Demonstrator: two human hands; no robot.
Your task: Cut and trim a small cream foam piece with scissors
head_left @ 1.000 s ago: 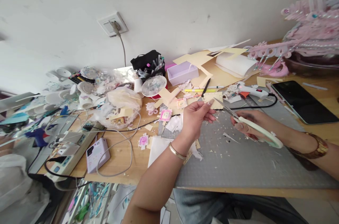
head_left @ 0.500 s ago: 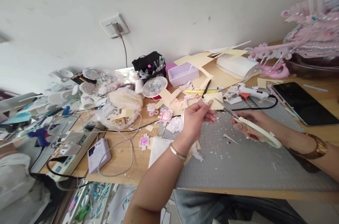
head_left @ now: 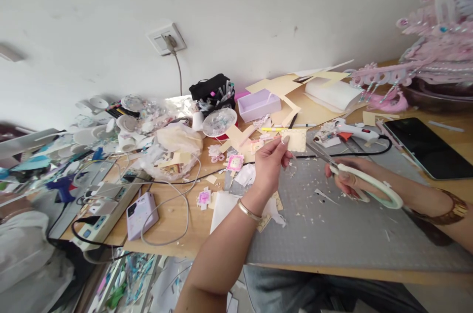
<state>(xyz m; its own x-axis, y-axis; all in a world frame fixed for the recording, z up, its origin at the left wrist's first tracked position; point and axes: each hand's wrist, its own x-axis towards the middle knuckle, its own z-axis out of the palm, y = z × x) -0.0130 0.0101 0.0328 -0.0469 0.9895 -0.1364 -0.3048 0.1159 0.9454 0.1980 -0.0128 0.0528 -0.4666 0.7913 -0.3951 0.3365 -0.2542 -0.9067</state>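
Between the thumb and fingers of my left hand (head_left: 271,160) is a small cream card piece (head_left: 296,140) with a dotted edge, held upright above the mat. My right hand (head_left: 347,175) is closed round the pale green handles of a pair of scissors (head_left: 369,182). Their blades point left toward the card and stand a little apart from its right edge. Below both hands lies the grey cutting mat (head_left: 332,239), strewn with small paper scraps. Under my left wrist are a white sheet (head_left: 222,209) and a crumpled white piece.
A white glue gun (head_left: 356,131) with a black cable lies behind the scissors. To the right is a black-screened tablet (head_left: 428,148). A lilac box (head_left: 259,106), a pen case (head_left: 212,93) and cut card stand at the back. A lilac phone-like device (head_left: 142,215) and power strip (head_left: 107,219) are left.
The scissors have drawn back to the right, away from the card. My left hand has turned the card more upright and shifted it slightly left. The whole view has shifted slightly.
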